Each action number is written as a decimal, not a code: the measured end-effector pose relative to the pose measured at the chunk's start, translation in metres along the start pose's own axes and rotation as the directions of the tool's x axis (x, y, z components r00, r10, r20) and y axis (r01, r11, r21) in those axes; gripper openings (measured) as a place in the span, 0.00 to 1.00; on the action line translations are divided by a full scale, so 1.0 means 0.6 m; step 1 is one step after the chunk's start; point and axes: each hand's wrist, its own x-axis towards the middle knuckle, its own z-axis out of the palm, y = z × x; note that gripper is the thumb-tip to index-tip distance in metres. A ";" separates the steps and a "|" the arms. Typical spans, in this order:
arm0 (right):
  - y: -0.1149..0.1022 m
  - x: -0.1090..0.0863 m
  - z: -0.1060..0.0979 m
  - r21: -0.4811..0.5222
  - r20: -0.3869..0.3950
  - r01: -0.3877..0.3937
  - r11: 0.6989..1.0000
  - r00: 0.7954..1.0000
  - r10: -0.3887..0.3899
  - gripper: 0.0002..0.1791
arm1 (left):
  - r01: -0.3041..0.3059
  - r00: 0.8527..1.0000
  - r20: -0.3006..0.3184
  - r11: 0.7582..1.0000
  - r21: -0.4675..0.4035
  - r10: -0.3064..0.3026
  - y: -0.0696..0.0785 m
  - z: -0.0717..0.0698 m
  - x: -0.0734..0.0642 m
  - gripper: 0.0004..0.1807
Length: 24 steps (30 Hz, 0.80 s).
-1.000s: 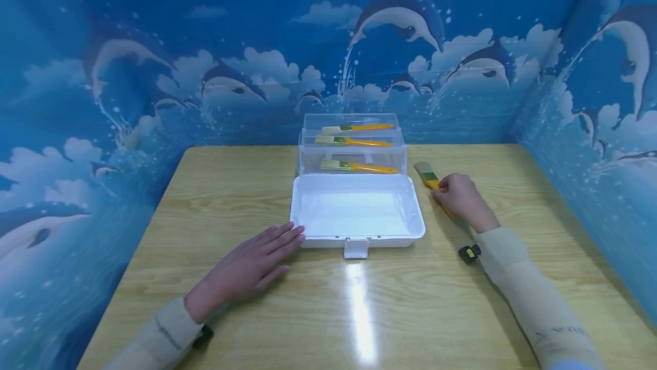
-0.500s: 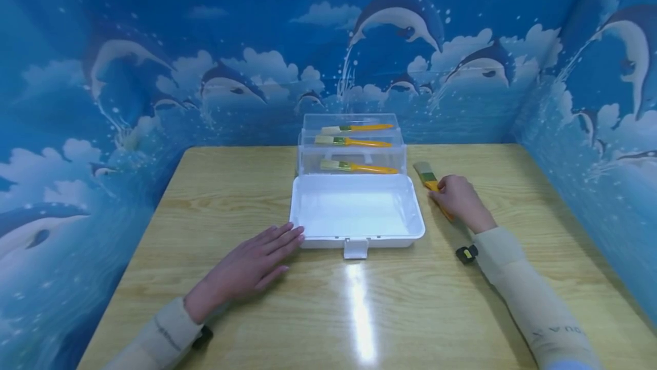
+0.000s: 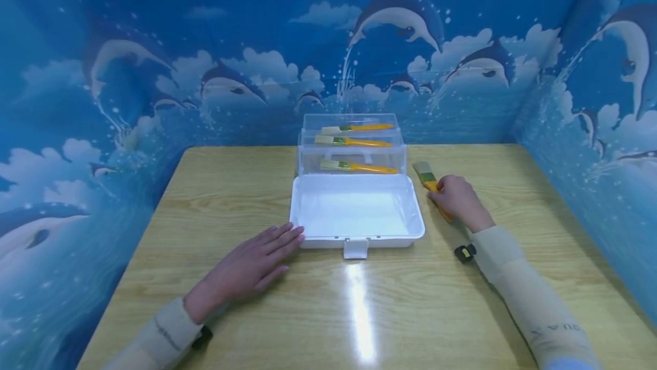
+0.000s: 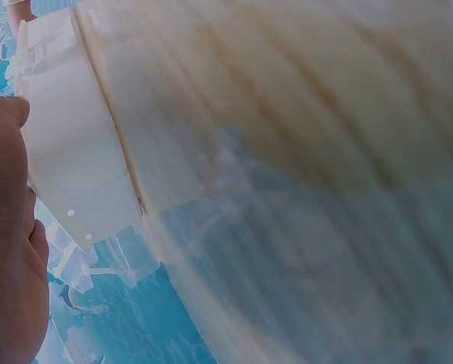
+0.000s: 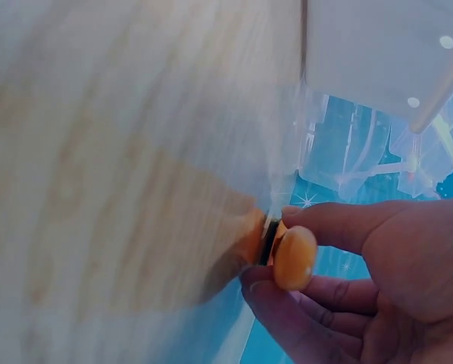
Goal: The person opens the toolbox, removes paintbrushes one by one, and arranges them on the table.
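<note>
A white plastic box (image 3: 357, 210) stands open at mid-table, its clear tiered trays (image 3: 352, 156) raised behind it. My left hand (image 3: 246, 267) lies with straight fingers, the fingertips at the box's front left corner. Right of the box, my right hand (image 3: 462, 201) pinches the orange handle of a paintbrush (image 3: 424, 171) between thumb and fingers. Its pale bristles point away, toward the back left. In the right wrist view the rounded end of the paintbrush handle (image 5: 295, 258) shows between thumb and fingers, close to the table surface.
Three more paintbrushes lie one per tier: a top brush (image 3: 372, 127), a middle brush (image 3: 366, 143) and a lower brush (image 3: 374, 169). A latch (image 3: 356, 248) hangs at the box front. Dolphin-printed curtains (image 3: 256, 28) surround the wooden table (image 3: 231, 187).
My right hand and the paintbrush have shifted very slightly left and toward me. The left hand and the box have stayed put.
</note>
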 end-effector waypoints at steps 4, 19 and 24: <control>0.000 0.001 0.001 0.009 0.010 -0.012 1.000 1.000 0.012 0.21 | -0.003 1.000 0.000 1.000 0.001 0.003 -0.001 0.001 0.000 0.35; -0.010 0.000 0.002 0.001 0.033 -0.052 0.999 0.998 0.052 0.19 | 0.003 1.000 0.006 1.000 -0.005 -0.003 -0.001 0.000 0.000 0.35; -0.012 -0.001 0.002 0.009 0.044 -0.061 0.998 0.997 0.061 0.19 | 0.001 1.000 0.004 1.000 -0.008 -0.001 -0.001 -0.001 0.000 0.35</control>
